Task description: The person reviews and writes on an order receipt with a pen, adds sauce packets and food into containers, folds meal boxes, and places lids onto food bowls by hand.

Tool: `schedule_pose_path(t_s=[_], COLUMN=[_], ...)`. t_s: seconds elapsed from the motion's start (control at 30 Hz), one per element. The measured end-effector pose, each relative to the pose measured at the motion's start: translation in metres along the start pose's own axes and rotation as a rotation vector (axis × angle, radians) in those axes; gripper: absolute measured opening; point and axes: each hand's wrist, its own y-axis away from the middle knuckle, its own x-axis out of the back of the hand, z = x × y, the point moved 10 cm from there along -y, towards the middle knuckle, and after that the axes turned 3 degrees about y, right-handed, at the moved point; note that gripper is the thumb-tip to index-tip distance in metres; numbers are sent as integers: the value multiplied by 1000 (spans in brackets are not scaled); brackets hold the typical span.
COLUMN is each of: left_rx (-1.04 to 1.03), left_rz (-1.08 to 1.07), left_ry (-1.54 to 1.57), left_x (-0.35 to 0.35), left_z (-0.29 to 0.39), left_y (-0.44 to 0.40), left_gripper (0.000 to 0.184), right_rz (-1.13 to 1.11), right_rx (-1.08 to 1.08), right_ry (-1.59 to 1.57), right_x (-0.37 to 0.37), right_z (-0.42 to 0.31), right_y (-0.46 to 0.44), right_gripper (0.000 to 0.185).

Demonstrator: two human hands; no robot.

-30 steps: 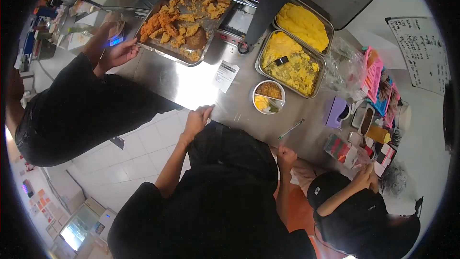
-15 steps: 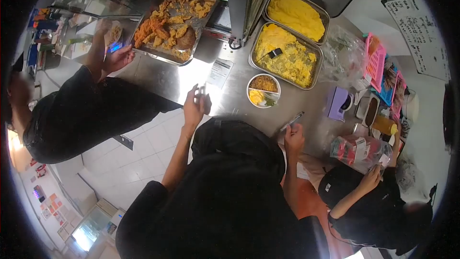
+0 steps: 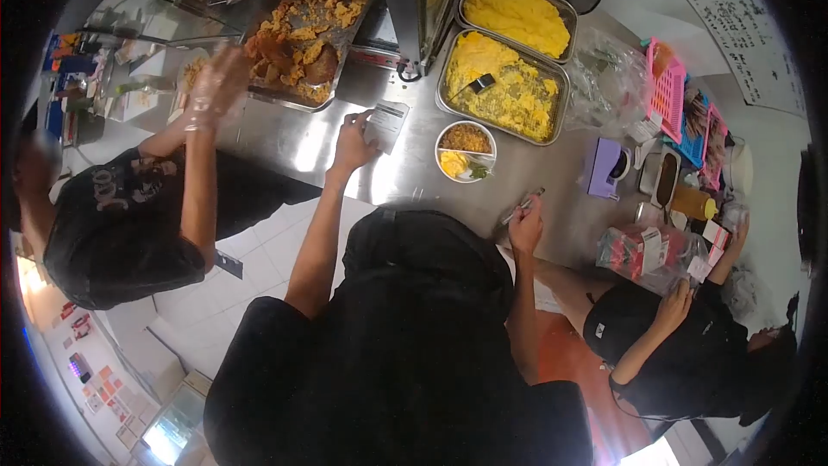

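Note:
My left hand (image 3: 352, 143) is at the edge of a printed paper slip (image 3: 391, 126) lying on the steel counter, its bent fingers pinching the left side. In my right hand (image 3: 525, 226), closed near the counter's front edge, is a slim pen (image 3: 528, 200). Between my hands stands a round white divided bowl (image 3: 438, 155) with brown crumbly food, yellow egg and a bit of green. Just behind it is a steel pan of scrambled egg (image 3: 504, 91) with a black-handled utensil (image 3: 481, 83) in it.
A second egg pan (image 3: 517, 17) sits farther back. At left, a co-worker's gloved hand (image 3: 216, 86) is beside a tray of fried chicken (image 3: 297, 52). On the right are a purple tape dispenser (image 3: 603, 168), pink baskets (image 3: 666, 95) and another person's hands by a plastic bag (image 3: 647, 252).
My left hand has moved forward from the counter edge onto the paper slip. My right hand has shifted slightly with the pen. The left co-worker's gloved hand has come up beside the chicken tray.

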Motion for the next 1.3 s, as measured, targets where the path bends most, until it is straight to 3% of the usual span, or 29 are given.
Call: schedule_pose_path(t_s=[0.2,0.3,0.5,0.6,0.7,0.8,0.9,1.0,1.3], left_rx=[28,13,-124,-68,-94,-79,-118,-114,-169], left_rz=[-13,14,89,105,101,117,104,109,39], left_ry=[-8,34,33,87,132,163,191,166,149], left_x=[1,4,12,13,10,12,11,12,13], left_z=[-2,-1,14,9,5,0,0,-1,4], left_y=[1,1,6,11,11,11,6,2,0], left_gripper=[73,71,68,68,66,66,65,64,64], right_rz=[9,-31,118,230,158,184,304,344,258], right_rx=[97,-35,98,105,48,-146,2,13,-94], right_ry=[-303,-412,-165,-190,-300,-187,-391,-332,-346], right_x=[-17,-26,0,11,16,22,18,12,-1], right_z=[2,10,-17,-21,-28,-29,-30,-26,-32], right_y=[8,15,30,41,52,67,77,89,135], right_gripper=[17,18,22,22,18,17,24,23,19])
